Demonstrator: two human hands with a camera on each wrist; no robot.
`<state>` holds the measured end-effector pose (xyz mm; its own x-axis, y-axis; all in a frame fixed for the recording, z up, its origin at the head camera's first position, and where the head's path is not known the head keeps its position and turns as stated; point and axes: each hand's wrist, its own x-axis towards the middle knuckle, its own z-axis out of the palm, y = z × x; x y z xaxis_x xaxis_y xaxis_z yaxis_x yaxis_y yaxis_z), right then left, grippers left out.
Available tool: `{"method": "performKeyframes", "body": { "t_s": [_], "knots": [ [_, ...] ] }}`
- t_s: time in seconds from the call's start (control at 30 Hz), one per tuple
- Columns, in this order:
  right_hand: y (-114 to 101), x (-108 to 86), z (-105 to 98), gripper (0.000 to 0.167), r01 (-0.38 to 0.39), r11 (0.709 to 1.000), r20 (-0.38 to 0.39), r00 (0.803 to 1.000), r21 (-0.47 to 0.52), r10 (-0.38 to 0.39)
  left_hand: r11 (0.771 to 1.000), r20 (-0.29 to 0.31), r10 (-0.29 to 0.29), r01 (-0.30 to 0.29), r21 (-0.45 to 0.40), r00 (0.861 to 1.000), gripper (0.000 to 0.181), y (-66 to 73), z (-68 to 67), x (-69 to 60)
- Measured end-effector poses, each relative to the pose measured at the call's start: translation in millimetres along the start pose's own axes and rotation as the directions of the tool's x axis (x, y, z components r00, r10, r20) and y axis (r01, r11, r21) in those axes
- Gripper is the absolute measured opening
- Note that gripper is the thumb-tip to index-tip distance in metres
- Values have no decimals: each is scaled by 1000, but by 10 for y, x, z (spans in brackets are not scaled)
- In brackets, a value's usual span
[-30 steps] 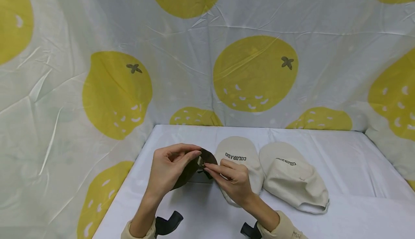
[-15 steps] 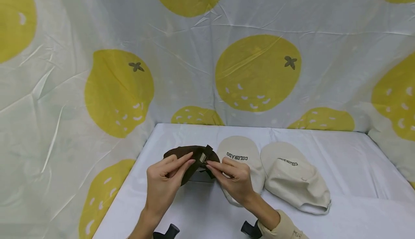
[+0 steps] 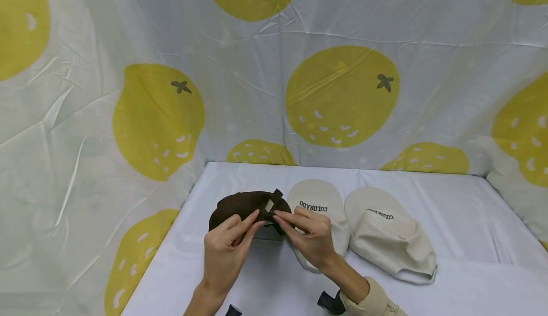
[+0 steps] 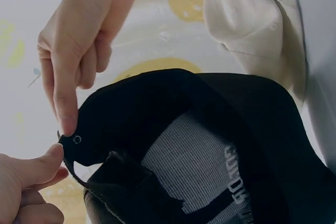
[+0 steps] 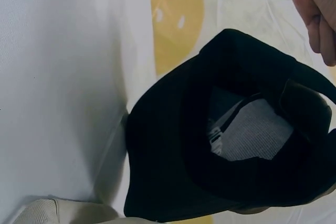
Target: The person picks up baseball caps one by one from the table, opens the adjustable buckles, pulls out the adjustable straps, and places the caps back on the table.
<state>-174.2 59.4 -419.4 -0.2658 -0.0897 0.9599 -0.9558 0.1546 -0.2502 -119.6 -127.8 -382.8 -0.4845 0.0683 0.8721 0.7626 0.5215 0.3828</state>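
Note:
Both hands work at the back strap of a dark brown baseball cap [image 3: 244,204], held up above the table. My left hand [image 3: 229,249] pinches the strap between thumb and forefinger on the left of the small metal buckle [image 3: 269,205]. On the other side, my right hand [image 3: 310,237] pinches the strap with its thumb and forefinger. A loose strap end [image 3: 277,194] sticks up past the buckle. In the left wrist view the fingertips of the two hands nearly meet beside a small metal eyelet [image 4: 77,139]. The cap's lining [image 4: 184,161] faces that camera.
Two beige caps [image 3: 314,202] [image 3: 389,240] with dark COLORADO lettering lie side by side, right of the hands, on the white-covered table [image 3: 484,240]. A lemon-print cloth [image 3: 239,92] hangs behind and at the sides.
My left hand has moved down off the upper strap area and now pinches lower, nearer the right hand. More of the cap and a loose strap end show. The right hand has hardly moved.

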Motion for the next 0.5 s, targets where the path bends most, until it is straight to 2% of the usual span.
{"method": "performKeyframes", "body": {
  "t_s": [0.5],
  "knots": [
    [7, -3, 35, 9, 0, 1000, 2, 1000, 5, 0, 984, 6, 119, -119, 131, 993, 35, -44, 29, -29]
  ]
}}
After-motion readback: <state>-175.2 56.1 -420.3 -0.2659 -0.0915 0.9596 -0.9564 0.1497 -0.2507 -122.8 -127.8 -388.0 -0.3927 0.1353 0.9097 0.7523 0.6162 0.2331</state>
